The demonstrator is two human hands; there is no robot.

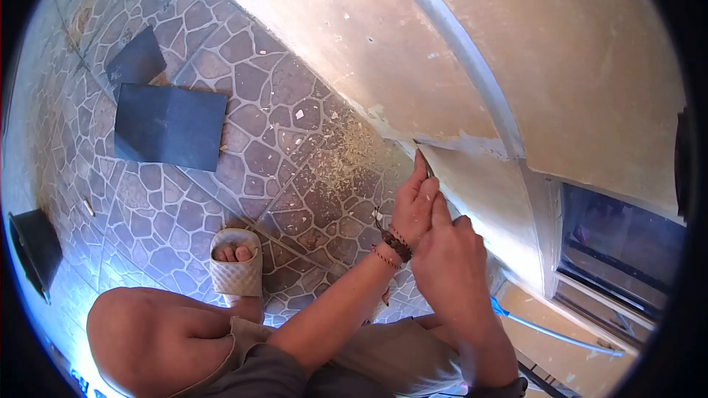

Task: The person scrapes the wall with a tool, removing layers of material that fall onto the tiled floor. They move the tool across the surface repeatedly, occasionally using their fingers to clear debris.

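My left hand (414, 203), with beaded bracelets (397, 245) at its wrist, is closed around a thin, dark tool (428, 170) at the wall's lower corner. Only a narrow part of the tool shows between the fingers, so its kind is unclear. My right hand (450, 250) is closed right beside the left, its fingers touching it; what it holds is hidden. The fingertips are close to the edge of the tan wall (472, 177). Pale shavings (343, 158) lie scattered on the floor below.
Dark sheets (171, 127) (137, 59) lie on the stone-patterned floor (133, 191). A black container (38, 250) stands at the far left. My sandalled foot (236, 262) is below the shavings. A window (612, 247) and a blue-ended rod (553, 328) are at the right.
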